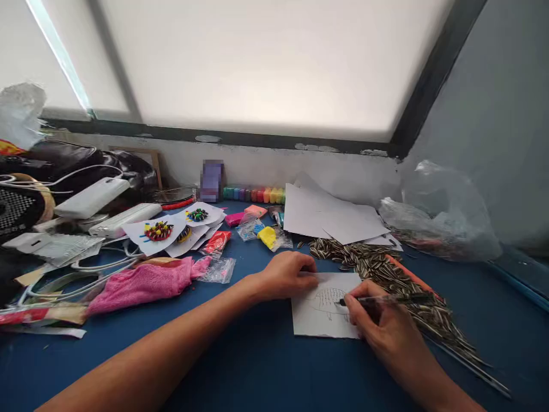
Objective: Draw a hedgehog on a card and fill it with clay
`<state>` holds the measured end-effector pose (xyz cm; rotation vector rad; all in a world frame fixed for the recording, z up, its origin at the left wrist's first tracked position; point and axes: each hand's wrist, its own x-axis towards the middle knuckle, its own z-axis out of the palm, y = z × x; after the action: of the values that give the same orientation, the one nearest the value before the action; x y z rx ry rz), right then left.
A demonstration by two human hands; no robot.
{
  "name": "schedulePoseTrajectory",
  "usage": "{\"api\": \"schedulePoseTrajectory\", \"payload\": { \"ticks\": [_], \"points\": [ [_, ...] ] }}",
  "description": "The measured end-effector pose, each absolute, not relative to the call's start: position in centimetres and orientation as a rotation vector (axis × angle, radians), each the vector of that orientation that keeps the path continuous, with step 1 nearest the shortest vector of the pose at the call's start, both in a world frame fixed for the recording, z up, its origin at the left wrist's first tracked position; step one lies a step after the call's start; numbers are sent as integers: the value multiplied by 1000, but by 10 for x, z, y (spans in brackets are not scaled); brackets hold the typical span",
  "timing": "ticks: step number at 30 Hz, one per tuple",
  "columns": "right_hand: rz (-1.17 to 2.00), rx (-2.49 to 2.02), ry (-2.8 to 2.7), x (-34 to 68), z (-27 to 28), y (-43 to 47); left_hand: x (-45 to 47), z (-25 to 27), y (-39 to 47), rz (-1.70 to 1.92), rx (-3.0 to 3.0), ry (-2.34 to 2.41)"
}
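A small white sheet of paper (315,326) lies on the blue table, with a rounded animal-like outline drawn on it and short marks filling its body. My left hand (288,274) rests on the sheet's upper left, fingers curled and thumb down on the paper, holding it. In my right hand (381,320) is a black-tipped pen (362,300), gripped between thumb and fingers. Its tip is on or just over the drawing; contact is hard to tell. Right beyond the paper spreads a heap of striped sunflower seeds (373,260), partly behind my right hand.
Larger white sheets (330,212) lie at the back. An orange strip (412,274) and metal tweezers (467,360) are by the seeds. Packets of coloured clay (268,236), decorated cards (148,243), a pink cloth (146,283) and white cables (81,292) occupy the left. A plastic bag (446,217) sits right.
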<state>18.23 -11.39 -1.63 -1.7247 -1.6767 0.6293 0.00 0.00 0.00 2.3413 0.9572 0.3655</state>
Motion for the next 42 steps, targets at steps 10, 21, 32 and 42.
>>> {"api": "schedulePoseTrajectory", "payload": {
  "ticks": [10,21,32,42],
  "points": [
    [605,-1704,-1651,179,-10,-115,-1,-3,1,385,2345,949],
    [489,-1775,-1571,182,-7,-112,-2,-5,3,382,2347,941],
    [563,-1754,-1611,182,-9,-113,-1,-3,2,372,2338,935],
    [502,-1767,-1619,180,-8,-113,0,0,2,363,2336,941]
  ]
}}
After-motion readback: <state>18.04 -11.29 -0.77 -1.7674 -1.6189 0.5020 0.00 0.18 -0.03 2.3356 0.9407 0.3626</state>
